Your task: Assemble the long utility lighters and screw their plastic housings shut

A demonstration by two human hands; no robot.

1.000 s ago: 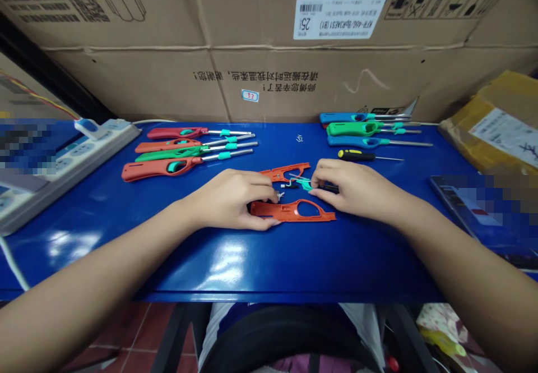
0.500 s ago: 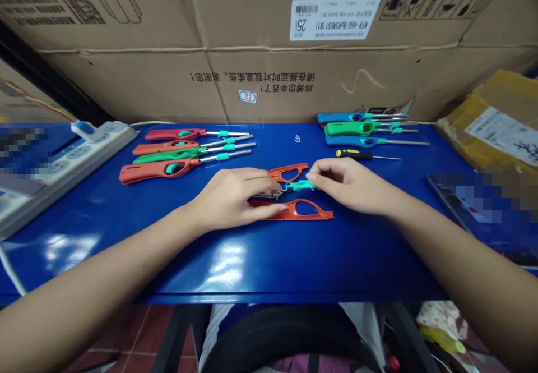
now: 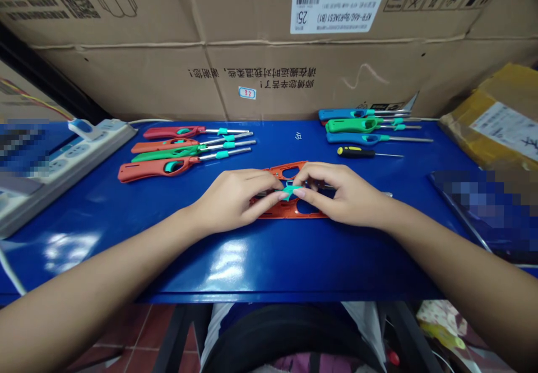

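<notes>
A small teal trigger piece (image 3: 288, 193) is pinched between both hands at the middle of the blue table. My left hand (image 3: 241, 196) is closed on its left end, thumb against fingers. Opposite, my right hand (image 3: 342, 192) grips the right end the same way. Below the fingers lies one orange lighter shell half (image 3: 279, 210), partly covered. The other orange shell half (image 3: 281, 171) sits just behind, its far edge and finger loop showing. A metal tube (image 3: 389, 194) pokes out beyond my right hand; its middle is hidden.
Assembled lighters in red, orange and green (image 3: 162, 166) lie at the left, with blue and green lighters (image 3: 353, 137) at the back right. Near those rests a yellow-black screwdriver (image 3: 357, 152). A white power strip (image 3: 79, 154), a phone-like dark slab (image 3: 483, 216) and cardboard (image 3: 252, 53) flank the table.
My right hand has shifted slightly left, and its thumb and fingers now meet my left fingertips at the teal piece. My left hand has moved off the shell half onto the teal piece.
</notes>
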